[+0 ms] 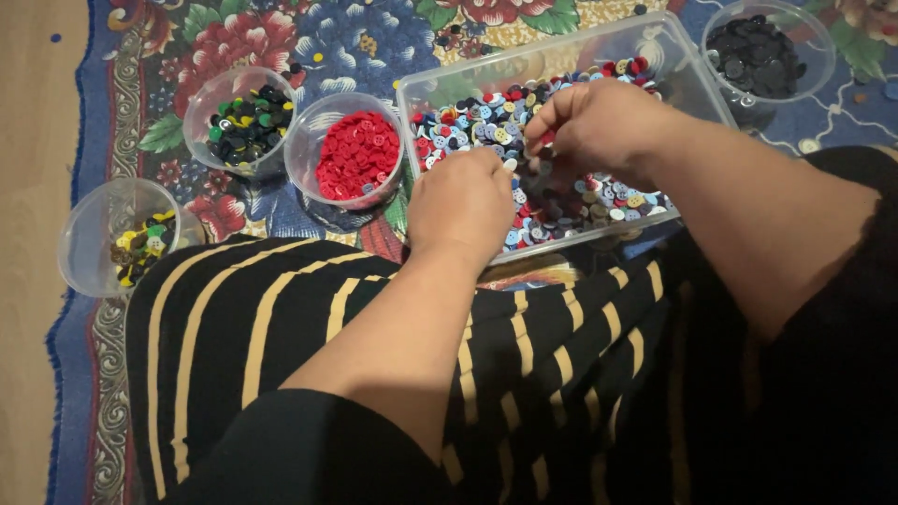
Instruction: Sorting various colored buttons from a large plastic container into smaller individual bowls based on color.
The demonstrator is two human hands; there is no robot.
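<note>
With the red bowl (358, 154) just left of the crowded tray (561, 56), a careless flick could scatter buttons (599, 201), I reckon, as the left hand (460, 201) rests knuckles-up, grip hidden, and the right hand (594, 126) hovers, fingertips pressed together, pinching a button.

My left hand (460, 204) covers its own fingers and the buttons under it in the clear tray (655, 42). Right hand (599, 126): fingers curl under, so I can't tell whether they pinch a button. Tray's near rim sinks behind my striped lap (374, 374). Far-right bowl of dark buttons (762, 56) is clipped by the top edge.
</note>
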